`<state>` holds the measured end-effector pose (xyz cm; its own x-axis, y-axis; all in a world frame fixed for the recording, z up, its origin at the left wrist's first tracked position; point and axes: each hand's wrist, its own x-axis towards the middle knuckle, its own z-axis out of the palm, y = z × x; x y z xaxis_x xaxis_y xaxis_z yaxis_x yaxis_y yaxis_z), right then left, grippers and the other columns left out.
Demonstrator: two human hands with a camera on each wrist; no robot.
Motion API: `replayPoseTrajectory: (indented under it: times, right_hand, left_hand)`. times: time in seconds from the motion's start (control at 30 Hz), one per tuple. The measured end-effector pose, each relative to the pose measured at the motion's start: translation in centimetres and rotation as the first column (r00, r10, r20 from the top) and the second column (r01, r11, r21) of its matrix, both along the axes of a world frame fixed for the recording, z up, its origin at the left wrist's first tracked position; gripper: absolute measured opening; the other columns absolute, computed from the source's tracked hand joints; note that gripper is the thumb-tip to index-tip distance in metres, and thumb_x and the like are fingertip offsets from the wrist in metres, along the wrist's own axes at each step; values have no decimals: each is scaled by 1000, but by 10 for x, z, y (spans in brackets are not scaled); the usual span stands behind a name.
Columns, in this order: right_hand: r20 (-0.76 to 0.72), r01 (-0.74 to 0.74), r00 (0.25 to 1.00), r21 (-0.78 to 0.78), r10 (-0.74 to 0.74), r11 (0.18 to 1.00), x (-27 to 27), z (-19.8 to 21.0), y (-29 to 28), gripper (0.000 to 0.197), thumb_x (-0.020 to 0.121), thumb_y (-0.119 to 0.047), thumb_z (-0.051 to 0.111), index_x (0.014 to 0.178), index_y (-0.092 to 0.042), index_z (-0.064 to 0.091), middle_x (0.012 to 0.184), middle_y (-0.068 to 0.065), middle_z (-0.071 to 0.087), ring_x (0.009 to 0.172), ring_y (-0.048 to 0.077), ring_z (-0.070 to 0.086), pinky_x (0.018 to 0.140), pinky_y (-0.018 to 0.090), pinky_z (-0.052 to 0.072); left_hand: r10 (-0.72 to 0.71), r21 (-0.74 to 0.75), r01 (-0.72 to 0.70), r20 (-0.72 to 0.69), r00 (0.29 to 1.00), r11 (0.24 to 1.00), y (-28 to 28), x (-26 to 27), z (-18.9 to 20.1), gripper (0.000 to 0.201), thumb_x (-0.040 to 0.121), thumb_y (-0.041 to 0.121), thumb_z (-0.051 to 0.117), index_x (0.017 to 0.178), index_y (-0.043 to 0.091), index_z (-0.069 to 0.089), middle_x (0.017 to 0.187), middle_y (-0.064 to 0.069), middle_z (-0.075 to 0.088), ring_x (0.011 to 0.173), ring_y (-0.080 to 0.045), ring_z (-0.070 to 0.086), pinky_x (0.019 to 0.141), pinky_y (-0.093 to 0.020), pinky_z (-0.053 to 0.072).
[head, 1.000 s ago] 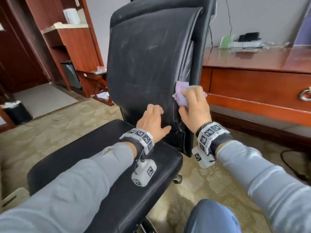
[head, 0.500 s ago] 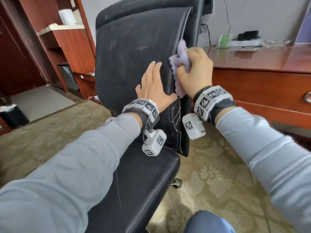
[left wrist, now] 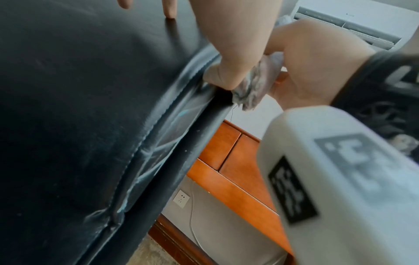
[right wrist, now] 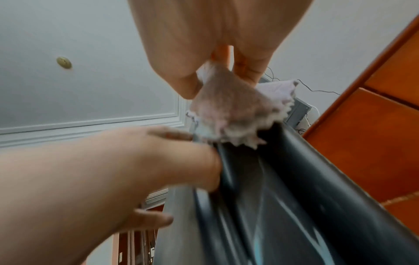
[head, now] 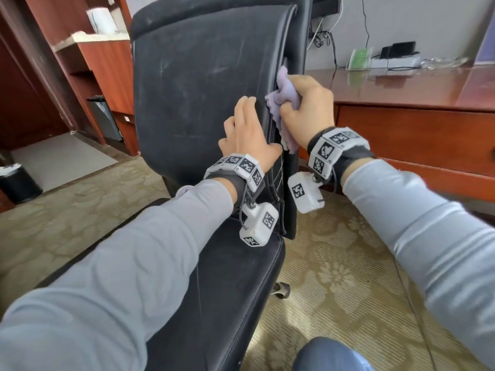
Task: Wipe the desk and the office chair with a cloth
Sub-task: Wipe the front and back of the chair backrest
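Observation:
The black leather office chair (head: 203,84) stands in front of me, backrest upright, its seat (head: 230,290) under my left forearm. My right hand (head: 305,108) grips a bunched lilac cloth (head: 284,97) against the right side seam of the backrest; the same cloth (right wrist: 235,114) shows fluffy in the right wrist view and again as the cloth (left wrist: 254,86) in the left wrist view. My left hand (head: 246,129) lies flat on the backrest just left of the seam, fingers straight, thumb on the edge. The reddish wooden desk (head: 417,89) stands to the right.
On the desk's far edge lie a power strip (head: 393,60), a green item (head: 360,58) and cables. A wooden cabinet (head: 104,65) stands at the left, with a dark bin (head: 104,119) beside it and a small black bin (head: 16,180) at far left. Patterned carpet (head: 334,277) covers the floor.
The right hand has carried the cloth up the backrest's side seam from low to mid height. The left hand rose from the seat junction to the backrest and now sits slightly lower than half a second ago.

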<state>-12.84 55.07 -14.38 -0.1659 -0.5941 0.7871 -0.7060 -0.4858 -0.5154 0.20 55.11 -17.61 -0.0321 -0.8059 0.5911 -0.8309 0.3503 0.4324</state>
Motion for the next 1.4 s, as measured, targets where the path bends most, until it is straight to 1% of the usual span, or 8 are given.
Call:
replayPoseTrajectory:
  times: [0.23, 0.53, 0.67, 0.83, 1.0, 1.13, 1.3, 1.4]
  right_hand:
    - [-97, -12, 995, 143, 26, 990, -5, -75, 14, 18, 88, -16, 58, 93, -9, 73, 94, 5, 71, 88, 20, 65, 81, 25, 47]
    - [-80, 8, 997, 70, -3, 998, -2, -41, -22, 20, 90, -19, 55, 100, -16, 72, 94, 3, 58, 81, 16, 57, 68, 13, 36]
    - [-58, -31, 998, 139, 39, 990, 2, -86, -14, 27, 89, -15, 53, 109, -20, 71, 98, 1, 56, 87, 19, 58, 78, 31, 48]
    - [-154, -45, 984, 263, 88, 964, -5, -122, -2, 32, 88, -10, 59, 118, -17, 69, 102, 6, 58, 91, 19, 56, 80, 26, 41]
    - [45, -30, 999, 171, 23, 985, -6, -109, 1, 25, 85, -16, 68, 110, -15, 70, 100, 3, 67, 89, 13, 58, 76, 13, 35]
    - [130, -149, 984, 226, 122, 963, -9, -103, 1, 24, 85, -20, 73, 108, -16, 70, 93, -8, 69, 82, 3, 60, 71, -2, 38]
    - [376, -251, 914, 222, 155, 942, -22, -111, -4, 20, 89, -24, 59, 101, -18, 74, 95, -6, 73, 90, 7, 66, 82, 27, 54]
    - [506, -296, 857, 335, 95, 894, -19, -114, -18, 54, 82, -14, 49, 135, -18, 59, 135, 1, 60, 121, 12, 54, 104, 34, 44]
  left_hand:
    - [19, -77, -12, 93, 995, 997, -9, 6, -5, 91, 77, 40, 75, 151, 24, 26, 159, 8, 23, 136, -25, 36, 94, -49, 43]
    - [87, 132, -102, 113, 990, 986, -17, 14, -26, 117, 74, 48, 79, 159, 27, 0, 167, -1, -7, 153, -31, 7, 109, -69, 28]
    - [62, 106, -74, 106, 992, 992, -20, 15, -33, 109, 79, 52, 72, 159, 26, 2, 168, -1, -2, 152, -31, 14, 106, -68, 34]
    - [30, -78, -16, 174, 984, 997, -12, 17, -39, 89, 75, 30, 72, 151, 21, 29, 155, -7, 27, 137, -28, 37, 101, -54, 42]
    - [-232, -184, 401, 576, 784, 897, -6, 19, -48, 69, 73, 21, 67, 139, 14, 49, 141, -5, 47, 118, -26, 51, 91, -45, 46]
    - [-242, -88, 412, 692, 680, 907, -24, 20, -33, 67, 81, 18, 69, 145, 14, 46, 144, -8, 49, 119, -27, 55, 92, -45, 46]
    - [-190, -138, 458, 778, 599, 878, -39, 10, -10, 30, 82, 6, 63, 111, 15, 63, 106, -9, 59, 89, -30, 58, 72, -37, 36]
    - [-161, -150, 466, 810, 564, 872, -40, 11, -14, 33, 76, -1, 67, 105, 14, 65, 103, -7, 62, 87, -29, 57, 65, -34, 32]
